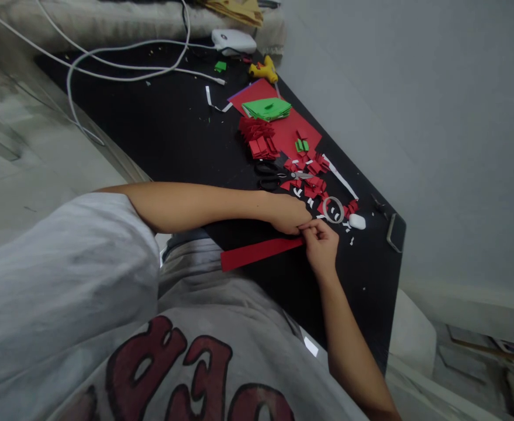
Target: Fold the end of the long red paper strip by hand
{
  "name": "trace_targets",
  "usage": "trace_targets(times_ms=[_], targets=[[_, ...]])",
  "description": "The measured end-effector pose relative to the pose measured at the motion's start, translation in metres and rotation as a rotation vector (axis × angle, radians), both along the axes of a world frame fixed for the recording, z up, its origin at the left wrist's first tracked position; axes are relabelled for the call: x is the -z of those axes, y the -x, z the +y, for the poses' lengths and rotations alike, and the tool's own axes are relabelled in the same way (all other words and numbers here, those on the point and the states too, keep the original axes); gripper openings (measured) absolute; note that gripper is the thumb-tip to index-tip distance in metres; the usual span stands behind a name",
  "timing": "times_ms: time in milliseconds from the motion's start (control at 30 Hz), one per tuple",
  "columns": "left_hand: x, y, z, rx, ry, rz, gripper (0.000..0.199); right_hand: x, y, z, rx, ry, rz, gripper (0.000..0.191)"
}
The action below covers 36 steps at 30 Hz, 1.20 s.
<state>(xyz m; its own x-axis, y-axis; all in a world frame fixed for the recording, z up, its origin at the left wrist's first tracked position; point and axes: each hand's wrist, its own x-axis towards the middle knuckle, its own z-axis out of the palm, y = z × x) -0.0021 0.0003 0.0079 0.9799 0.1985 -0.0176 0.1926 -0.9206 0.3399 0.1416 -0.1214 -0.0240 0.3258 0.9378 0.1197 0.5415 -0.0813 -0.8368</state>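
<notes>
A long red paper strip (261, 252) stretches out toward my body at the table's front edge, its far end in my fingers. My left hand (290, 214), knuckles up, is closed at that end. My right hand (321, 245) pinches the same end, its fingertips touching the left ones. The exact folds under the fingers are hidden. Just beyond the hands lie small folded red paper pieces (314, 187), white paper scraps (310, 203) and a tape roll (333, 210). Black-handled scissors (278, 175) rest open beside them.
On the black table (164, 128) are a green folded paper stack (266, 109), red folded papers (261, 140), a red sheet (289, 133) and a yellow glue gun (264, 69). White cables (129, 67) loop at far left. A white case (357, 221) and a phone (396, 233) lie right, near the wall.
</notes>
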Motion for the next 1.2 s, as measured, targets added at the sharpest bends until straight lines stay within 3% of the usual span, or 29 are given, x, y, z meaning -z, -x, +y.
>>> trace_targets(times_ms=[1200], targets=[[0.012, -0.007, 0.004, -0.015, 0.023, -0.048, 0.025, 0.001, -0.001, -0.001, 0.009, -0.005, -0.016, 0.012]])
